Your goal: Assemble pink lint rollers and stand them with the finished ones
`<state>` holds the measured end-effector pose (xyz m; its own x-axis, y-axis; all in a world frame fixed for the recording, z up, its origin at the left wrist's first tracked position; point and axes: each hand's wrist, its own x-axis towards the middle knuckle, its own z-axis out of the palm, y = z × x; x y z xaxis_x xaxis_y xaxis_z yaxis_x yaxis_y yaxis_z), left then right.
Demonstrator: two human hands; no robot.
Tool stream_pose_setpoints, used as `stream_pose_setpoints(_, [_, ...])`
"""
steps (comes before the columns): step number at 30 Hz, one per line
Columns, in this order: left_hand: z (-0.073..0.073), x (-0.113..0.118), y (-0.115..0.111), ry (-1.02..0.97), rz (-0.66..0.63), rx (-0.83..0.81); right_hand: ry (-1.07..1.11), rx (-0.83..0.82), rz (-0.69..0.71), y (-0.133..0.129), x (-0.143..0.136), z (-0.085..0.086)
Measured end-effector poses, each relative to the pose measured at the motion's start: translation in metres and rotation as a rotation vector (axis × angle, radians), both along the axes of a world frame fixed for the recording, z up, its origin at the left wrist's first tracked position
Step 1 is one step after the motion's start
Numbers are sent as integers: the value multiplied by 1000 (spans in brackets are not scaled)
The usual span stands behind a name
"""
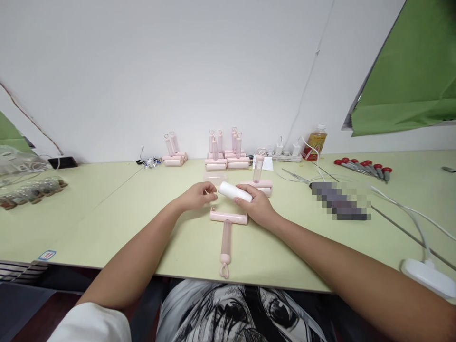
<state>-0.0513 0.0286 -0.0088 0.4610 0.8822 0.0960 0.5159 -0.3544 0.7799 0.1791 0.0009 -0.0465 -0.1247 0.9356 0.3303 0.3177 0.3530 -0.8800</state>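
My right hand [257,203] is wrapped round the right end of a white roll [234,191]. Just left of the roll's free end is my left hand [199,195], its fingers curled with thumb and fingertips near each other; whether anything small is between them cannot be made out. Below both hands a pink T-shaped handle [226,237] lies on the table, its crossbar toward the back and its heart-shaped loop toward me. Behind my right hand stands a pink roller [265,186] with an upright clear handle. A translucent pink cover [215,177] lies behind my left hand.
Several pink rollers [238,162] stand along the wall. To the right are a bottle [316,141], red-capped tools [366,167], a blurred dark object [338,202], cables and a white adapter [429,276]. Wrapped items [33,190] lie at the left.
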Motion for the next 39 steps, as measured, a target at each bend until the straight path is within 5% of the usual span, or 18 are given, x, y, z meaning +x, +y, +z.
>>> stream_pose_setpoints(7, [5,3,-4,-261,-93,-36,15,41,98,-2,11,10])
stream_pose_setpoints(20, [7,6,-10,-183,-138,4,61,-8,181,-2,18,13])
stream_pose_setpoints(28, [7,11,-14,-179,-130,37,291,-148,223,-6,16,11])
stream_pose_setpoints(36, [-3,25,-10,-409,-102,-77,664,-225,195,-4,8,16])
stream_pose_setpoints(39, [-1,32,-12,-564,-33,-248,735,-230,160,-7,5,21])
